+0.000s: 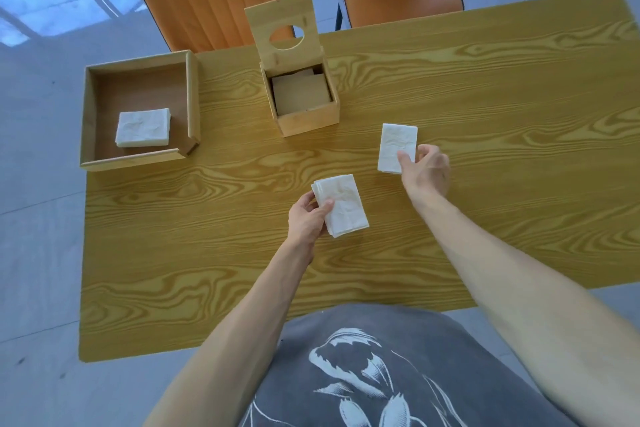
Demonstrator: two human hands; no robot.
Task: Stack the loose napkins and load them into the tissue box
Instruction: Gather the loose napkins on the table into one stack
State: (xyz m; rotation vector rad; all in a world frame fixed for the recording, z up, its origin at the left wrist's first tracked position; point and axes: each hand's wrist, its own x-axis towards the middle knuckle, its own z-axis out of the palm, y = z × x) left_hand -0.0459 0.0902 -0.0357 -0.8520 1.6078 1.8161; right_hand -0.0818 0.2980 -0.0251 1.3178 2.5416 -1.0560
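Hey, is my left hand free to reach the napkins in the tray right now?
Probably not yet: the left hand is already holding a napkin stack. The path over the table to the napkins in the open tray looks unobstructed otherwise.

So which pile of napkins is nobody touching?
The napkin stack in the tray, on the left. The other two lie on the table, one under each hand.
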